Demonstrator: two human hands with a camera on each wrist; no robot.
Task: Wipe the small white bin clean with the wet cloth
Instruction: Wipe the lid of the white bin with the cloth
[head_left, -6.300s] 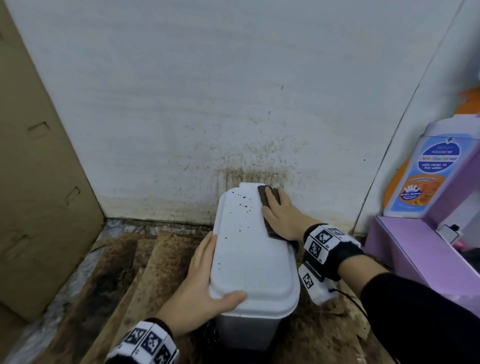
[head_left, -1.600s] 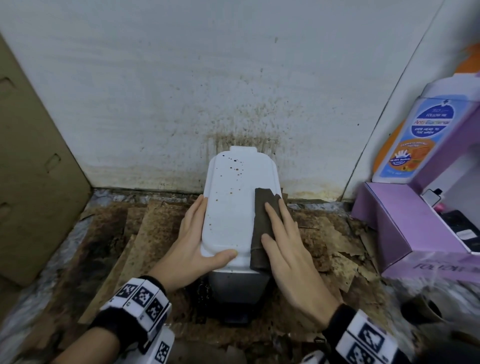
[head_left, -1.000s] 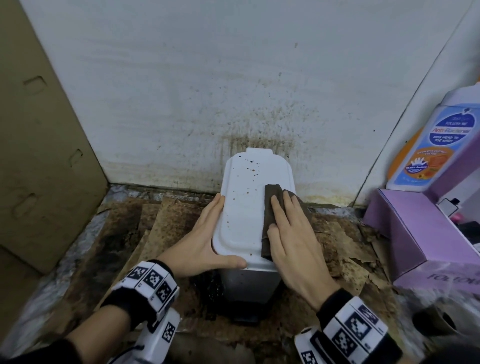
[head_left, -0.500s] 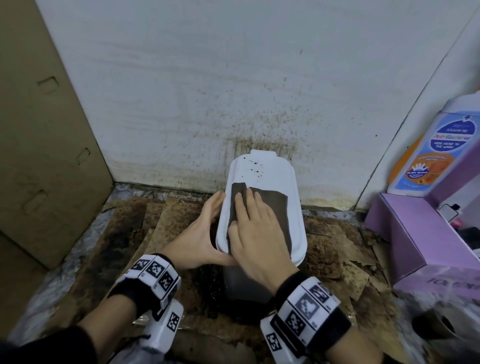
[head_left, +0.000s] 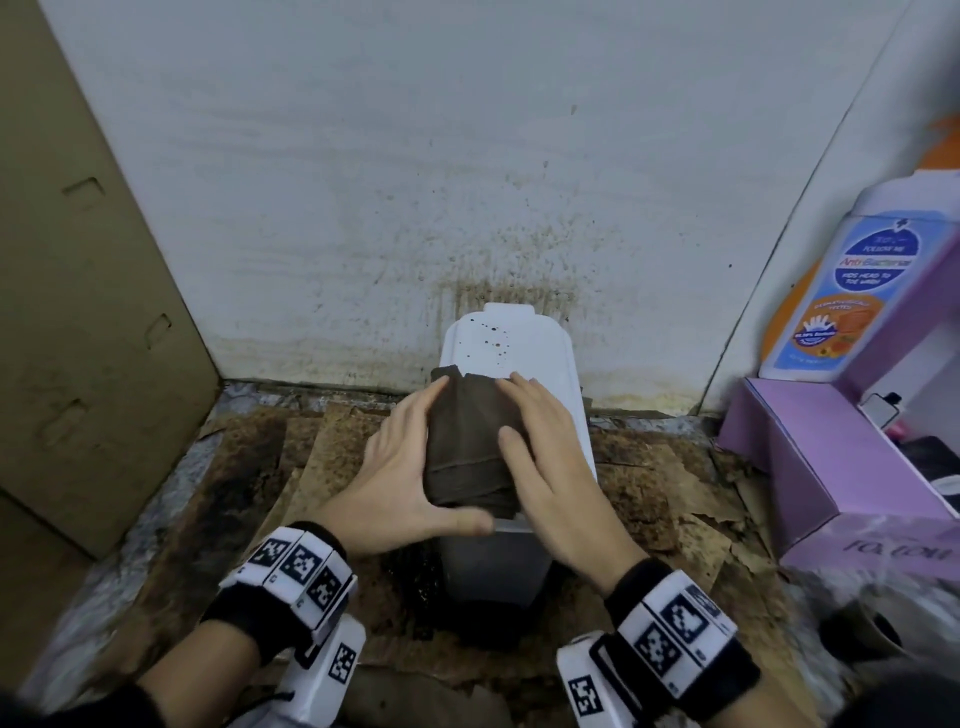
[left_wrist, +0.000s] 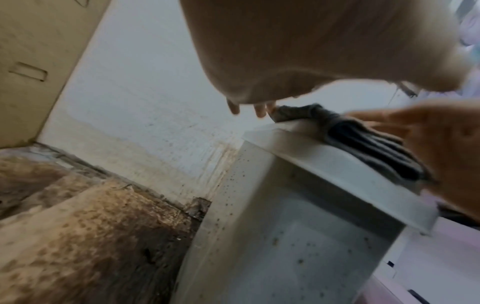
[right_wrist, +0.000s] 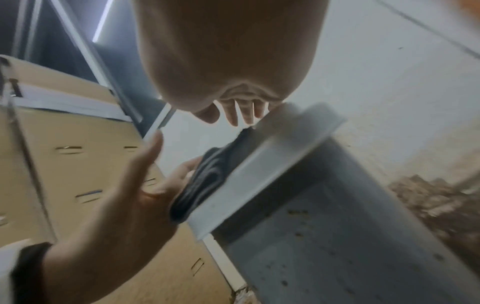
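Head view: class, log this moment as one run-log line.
left hand: flat beside cloth | right hand: flat on cloth | bin lid: far end still spotted | wiping: unfinished

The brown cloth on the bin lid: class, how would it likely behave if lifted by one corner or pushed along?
The cloth would probably hang limp: it lies in soft folds and droops over the lid's front edge. Pushed, it likely bunches rather than slides flat, as creases already show between the left hand and right hand. It seems light and not breakable.
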